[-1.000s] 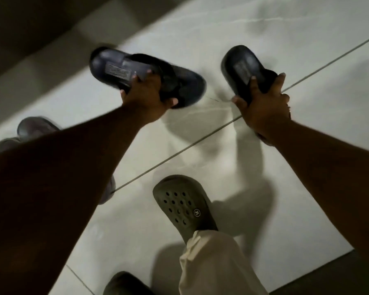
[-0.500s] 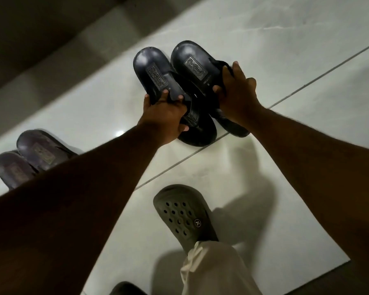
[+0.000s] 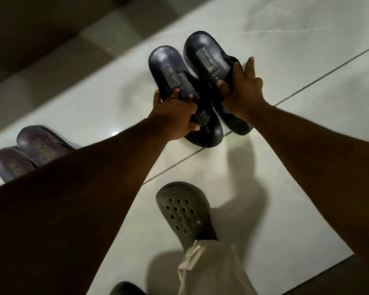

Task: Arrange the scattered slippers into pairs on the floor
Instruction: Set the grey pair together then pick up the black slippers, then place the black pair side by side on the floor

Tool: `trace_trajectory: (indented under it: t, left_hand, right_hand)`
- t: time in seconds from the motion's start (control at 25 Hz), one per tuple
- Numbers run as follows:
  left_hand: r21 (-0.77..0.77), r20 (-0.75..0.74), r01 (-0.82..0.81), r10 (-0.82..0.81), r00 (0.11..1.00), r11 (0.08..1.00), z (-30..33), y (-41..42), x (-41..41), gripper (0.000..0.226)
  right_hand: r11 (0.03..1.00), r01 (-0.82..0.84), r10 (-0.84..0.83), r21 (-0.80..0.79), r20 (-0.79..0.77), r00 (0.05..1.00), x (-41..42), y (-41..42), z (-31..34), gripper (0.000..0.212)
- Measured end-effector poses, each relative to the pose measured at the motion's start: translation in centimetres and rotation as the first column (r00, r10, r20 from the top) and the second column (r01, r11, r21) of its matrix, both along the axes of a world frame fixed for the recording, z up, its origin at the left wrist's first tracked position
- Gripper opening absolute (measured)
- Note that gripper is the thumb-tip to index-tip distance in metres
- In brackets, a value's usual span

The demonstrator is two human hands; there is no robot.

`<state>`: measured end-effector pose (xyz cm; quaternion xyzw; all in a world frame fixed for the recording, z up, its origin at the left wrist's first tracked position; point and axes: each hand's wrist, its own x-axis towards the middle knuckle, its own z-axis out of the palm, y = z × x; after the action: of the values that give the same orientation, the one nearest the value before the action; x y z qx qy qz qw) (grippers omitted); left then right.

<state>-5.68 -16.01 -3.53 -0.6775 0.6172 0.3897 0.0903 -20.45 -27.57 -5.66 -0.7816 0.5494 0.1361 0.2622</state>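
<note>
A person's left hand (image 3: 175, 116) and right hand (image 3: 242, 92) each grip 1 black slipper, the left slipper (image 3: 179, 90) and right slipper (image 3: 209, 60) side by side, long axes parallel, heels pointing away, just above the floor (image 3: 285, 167).

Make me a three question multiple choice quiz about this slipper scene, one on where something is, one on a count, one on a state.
1. Where does the purple pair lie?
A. far left on the floor
B. by the right arm
C. under the clog

2. How many black slippers are being handled?
A. one
B. two
C. four

3. What is the left hand doing?
A. hanging free
B. pointing
C. gripping a slipper

Answers:
1. A, it sits at the left edge, partly hidden by the left forearm.
2. B, the left black slipper and the right black slipper lie side by side.
3. C, its fingers curl around the left black slipper; the right hand grips the other.
</note>
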Motion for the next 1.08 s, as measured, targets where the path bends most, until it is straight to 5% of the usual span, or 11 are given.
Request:
trace_trajectory:
  t: [0.12, 0.28, 0.44, 0.6, 0.8, 1.08]
  left_hand:
    - [-0.117, -0.089, -0.222, 0.212, 0.973, 0.968, 1.3, 2.5, 4.1, 0.055]
    - [-0.129, 0.081, -0.446, 0.457, 0.886, 0.886, 3.5, 13.5, 13.0, 0.086]
    - [0.102, 0.307, -0.540, 0.490, 0.816, 0.836, 2.3, 29.1, 18.6, 0.121]
    - [0.267, 0.261, -0.629, 0.573, 0.777, 0.730, -0.4, 39.7, 16.7, 0.117]
    - [0.078, 0.238, -0.667, 0.636, 0.734, 0.741, -3.1, 42.8, 17.4, 0.095]
    - [0.077, 0.297, -0.606, 0.562, 0.772, 0.792, -2.3, 50.2, 22.4, 0.095]
  right_hand:
    - [0.973, 0.033, -0.003, -0.227, 0.133, 0.991, 1.4, 3.3, 2.2, 0.060]
    - [0.873, -0.314, 0.437, -0.373, 0.309, 0.845, 8.3, 13.6, 2.9, 0.062]
    - [0.720, -0.694, 0.662, -0.008, 0.307, 0.684, 15.4, 24.0, 1.8, 0.081]
    - [0.524, -0.847, 0.837, 0.084, 0.134, 0.531, 18.9, 31.6, 0.1, 0.086]
    - [0.553, -0.812, 0.822, 0.186, 0.037, 0.569, 21.1, 34.5, -0.7, 0.076]
    - [0.548, -0.810, 0.817, 0.208, 0.074, 0.572, 26.0, 41.9, -0.6, 0.070]
